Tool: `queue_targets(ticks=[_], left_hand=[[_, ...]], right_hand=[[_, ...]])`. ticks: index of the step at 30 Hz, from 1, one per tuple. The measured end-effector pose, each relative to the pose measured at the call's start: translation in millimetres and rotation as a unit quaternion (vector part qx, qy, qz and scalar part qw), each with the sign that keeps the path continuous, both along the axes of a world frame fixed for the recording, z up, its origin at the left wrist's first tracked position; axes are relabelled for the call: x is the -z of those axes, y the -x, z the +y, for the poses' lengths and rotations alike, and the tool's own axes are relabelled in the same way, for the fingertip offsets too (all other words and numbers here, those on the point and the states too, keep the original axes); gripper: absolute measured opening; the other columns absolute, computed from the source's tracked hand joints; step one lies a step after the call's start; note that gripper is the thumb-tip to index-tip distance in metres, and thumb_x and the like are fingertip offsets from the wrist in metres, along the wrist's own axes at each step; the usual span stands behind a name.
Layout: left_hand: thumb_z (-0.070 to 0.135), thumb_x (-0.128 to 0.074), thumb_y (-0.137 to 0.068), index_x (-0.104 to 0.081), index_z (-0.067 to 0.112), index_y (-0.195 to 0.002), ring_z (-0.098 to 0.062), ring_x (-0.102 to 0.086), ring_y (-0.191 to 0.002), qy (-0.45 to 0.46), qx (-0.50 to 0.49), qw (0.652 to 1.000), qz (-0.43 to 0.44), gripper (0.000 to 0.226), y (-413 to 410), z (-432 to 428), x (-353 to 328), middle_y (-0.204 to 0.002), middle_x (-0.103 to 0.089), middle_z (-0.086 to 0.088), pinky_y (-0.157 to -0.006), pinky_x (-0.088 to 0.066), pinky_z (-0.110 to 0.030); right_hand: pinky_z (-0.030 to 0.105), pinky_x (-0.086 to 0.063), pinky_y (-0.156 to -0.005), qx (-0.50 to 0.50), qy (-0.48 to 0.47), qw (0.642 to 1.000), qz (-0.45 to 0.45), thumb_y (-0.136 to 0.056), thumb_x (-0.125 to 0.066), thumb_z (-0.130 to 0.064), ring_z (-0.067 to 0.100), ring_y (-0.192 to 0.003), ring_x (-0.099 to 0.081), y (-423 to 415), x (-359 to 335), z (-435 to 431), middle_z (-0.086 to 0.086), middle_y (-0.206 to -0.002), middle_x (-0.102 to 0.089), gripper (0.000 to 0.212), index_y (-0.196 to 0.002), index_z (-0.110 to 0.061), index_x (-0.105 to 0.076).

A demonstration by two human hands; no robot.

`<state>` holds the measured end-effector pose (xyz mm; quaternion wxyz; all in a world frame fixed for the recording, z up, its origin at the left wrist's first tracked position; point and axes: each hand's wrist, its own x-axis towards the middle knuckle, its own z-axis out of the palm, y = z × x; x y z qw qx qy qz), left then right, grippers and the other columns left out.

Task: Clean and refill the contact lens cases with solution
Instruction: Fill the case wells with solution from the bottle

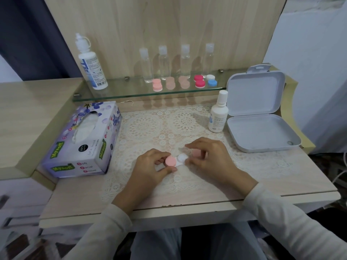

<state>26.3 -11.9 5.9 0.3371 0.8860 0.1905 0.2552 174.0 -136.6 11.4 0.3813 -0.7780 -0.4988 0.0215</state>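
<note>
A white contact lens case [181, 160] lies on the lace mat between my hands. Its left well carries a pink cap [170, 160], while the right well is uncovered and white. My left hand [150, 168] pinches the capped side with thumb and fingers. My right hand [208, 158] holds a second pink cap [196, 152] just right of the open well. A small white solution bottle [217, 113] stands capped at the mat's right edge. A large solution bottle [92, 62] stands on the glass shelf.
A tissue box [84, 139] lies to the left. An open white plastic box [259, 113] sits at the right. The glass shelf [131, 91] holds several clear bottles [165, 62] and more lens cases [184, 82]. The desk's front edge [187, 205] is close to my wrists.
</note>
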Motion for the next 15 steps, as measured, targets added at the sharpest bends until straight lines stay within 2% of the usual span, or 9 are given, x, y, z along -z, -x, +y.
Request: queue_targets(ticks=[2,4,7,9,11,13,15], left_hand=[[0.021,-0.081,-0.065,-0.069,0.008,-0.101,-0.007,-0.059,-0.079,0.002,0.004,1.000,-0.001,0.040,0.8,0.5,0.2,-0.087,-0.063,0.002,-0.075,-0.041,-0.006],[0.016,-0.081,-0.066,-0.068,0.008,-0.102,-0.007,-0.059,-0.082,0.001,0.005,1.000,-0.001,0.039,1.5,1.4,0.9,-0.089,-0.063,0.001,-0.076,-0.042,-0.007],[0.012,-0.078,-0.069,-0.069,0.009,-0.104,-0.008,-0.058,-0.082,-0.002,0.004,1.000,0.005,0.036,0.8,2.6,2.1,-0.090,-0.063,0.003,-0.076,-0.043,-0.009],[0.012,-0.077,-0.070,-0.069,0.010,-0.104,-0.010,-0.058,-0.081,-0.008,0.007,1.000,0.014,0.035,-2.2,2.9,2.6,-0.089,-0.063,0.002,-0.075,-0.043,-0.009],[0.014,-0.077,-0.071,-0.069,0.012,-0.104,-0.010,-0.057,-0.081,-0.012,0.010,1.000,0.024,0.034,-6.9,1.5,1.9,-0.090,-0.062,0.002,-0.073,-0.042,-0.008],[0.015,-0.076,-0.072,-0.068,0.013,-0.106,-0.011,-0.056,-0.083,-0.010,0.014,0.999,0.032,0.035,-11.6,-0.9,0.5,-0.092,-0.062,0.001,-0.074,-0.040,-0.008],[0.018,-0.076,-0.072,-0.067,0.014,-0.109,-0.011,-0.055,-0.086,-0.007,0.020,0.999,0.038,0.038,-15.1,-2.3,-0.2,-0.095,-0.062,0.001,-0.077,-0.039,-0.010]], right_hand=[[0.012,-0.031,-0.063,0.006,0.017,1.000,-0.011,-0.073,-0.070,-0.021,-0.013,-0.058,-0.039,-8.1,-4.7,-1.6,-0.004,-0.101,-0.067,0.029,-0.101,-0.016,-0.071],[0.017,-0.032,-0.066,0.008,0.065,0.997,-0.030,-0.077,-0.070,-0.021,-0.006,-0.062,-0.040,-14.6,-9.5,-3.8,-0.002,-0.107,-0.064,0.031,-0.107,-0.017,-0.069],[0.024,-0.036,-0.073,-0.004,0.126,0.991,-0.042,-0.079,-0.069,-0.024,0.011,-0.084,-0.052,-15.4,-12.9,-7.0,-0.001,-0.112,-0.060,0.037,-0.116,-0.020,-0.064],[0.023,-0.037,-0.075,-0.015,0.129,0.990,-0.046,-0.080,-0.068,-0.021,0.015,-0.094,-0.056,-12.6,-12.3,-7.4,-0.001,-0.111,-0.060,0.034,-0.114,-0.019,-0.065],[0.022,-0.036,-0.070,-0.034,0.116,0.992,-0.048,-0.080,-0.068,-0.014,0.006,-0.079,-0.055,-11.7,-11.4,-5.9,0.000,-0.106,-0.061,0.026,-0.106,-0.015,-0.069],[0.020,-0.034,-0.067,-0.041,0.109,0.992,-0.046,-0.079,-0.067,-0.007,-0.001,-0.064,-0.043,-13.2,-11.2,-4.5,0.004,-0.101,-0.062,0.023,-0.101,-0.011,-0.071],[0.020,-0.033,-0.067,-0.025,0.105,0.993,-0.042,-0.079,-0.064,-0.004,0.005,-0.067,-0.042,-15.4,-12.2,-4.3,0.007,-0.100,-0.062,0.025,-0.103,-0.008,-0.069]])
